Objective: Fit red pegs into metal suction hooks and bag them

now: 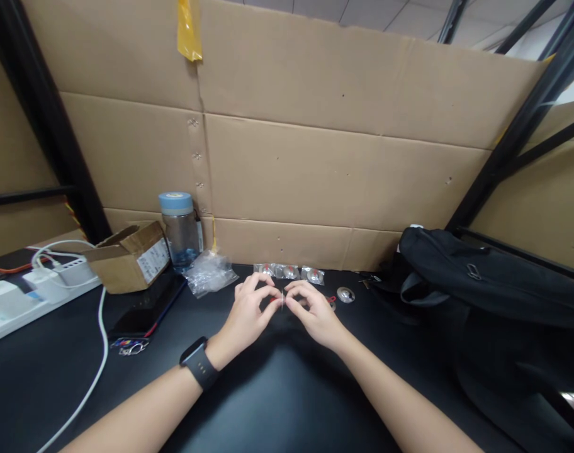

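My left hand (252,308) and my right hand (313,311) meet over the middle of the black table, fingertips pinched on a small thin disc (282,300) seen edge-on between them. A bit of red shows by the left fingertips. Behind the hands, several small clear packets (312,275) with round metal parts lie in a row. Right of my right hand rests a loose round metal disc (346,295). A small red item (333,299) is partly hidden behind the right fingers.
At the left are a power strip (13,314), an open cardboard box (126,261), a blue-lidded bottle (180,233), plastic bags (210,274), a phone (148,308) and keys (132,346). A black bag (499,283) fills the right. Cardboard (315,176) stands behind.
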A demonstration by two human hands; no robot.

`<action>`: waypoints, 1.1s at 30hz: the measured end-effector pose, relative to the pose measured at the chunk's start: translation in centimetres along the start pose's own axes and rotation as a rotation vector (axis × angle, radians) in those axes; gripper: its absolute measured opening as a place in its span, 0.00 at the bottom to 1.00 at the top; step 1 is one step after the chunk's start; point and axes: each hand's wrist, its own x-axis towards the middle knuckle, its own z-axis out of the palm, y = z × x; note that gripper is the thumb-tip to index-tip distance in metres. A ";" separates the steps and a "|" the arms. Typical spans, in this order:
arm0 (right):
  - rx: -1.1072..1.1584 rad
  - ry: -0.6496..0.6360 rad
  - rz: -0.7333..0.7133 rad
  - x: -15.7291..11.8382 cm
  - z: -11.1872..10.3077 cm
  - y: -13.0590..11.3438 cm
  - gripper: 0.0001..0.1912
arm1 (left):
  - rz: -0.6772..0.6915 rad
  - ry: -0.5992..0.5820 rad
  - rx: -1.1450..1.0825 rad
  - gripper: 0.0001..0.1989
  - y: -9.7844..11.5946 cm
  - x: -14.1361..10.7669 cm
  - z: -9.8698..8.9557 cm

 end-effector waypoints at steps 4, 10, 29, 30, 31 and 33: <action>-0.058 -0.044 -0.016 0.0 -0.2 0.1 0.10 | 0.009 -0.047 -0.020 0.06 -0.1 0.1 0.0; -0.400 -0.118 -0.145 -0.1 -1.8 0.4 0.03 | -0.053 -0.077 -0.028 0.11 -0.8 0.4 -0.6; -0.467 -0.332 -0.029 0.1 -4.2 1.3 0.06 | -0.253 -0.263 0.764 0.10 -7.6 0.0 -3.6; -0.468 -0.331 -0.031 0.1 -4.3 1.3 0.06 | -0.255 -0.261 0.766 0.10 -7.5 0.0 -3.7; -0.471 -0.327 -0.034 0.1 -4.3 1.4 0.06 | -0.253 -0.247 0.767 0.10 -7.4 0.1 -3.8; -0.474 -0.321 -0.044 0.1 -4.4 1.5 0.06 | -0.235 -0.190 0.761 0.12 -6.8 0.3 -4.1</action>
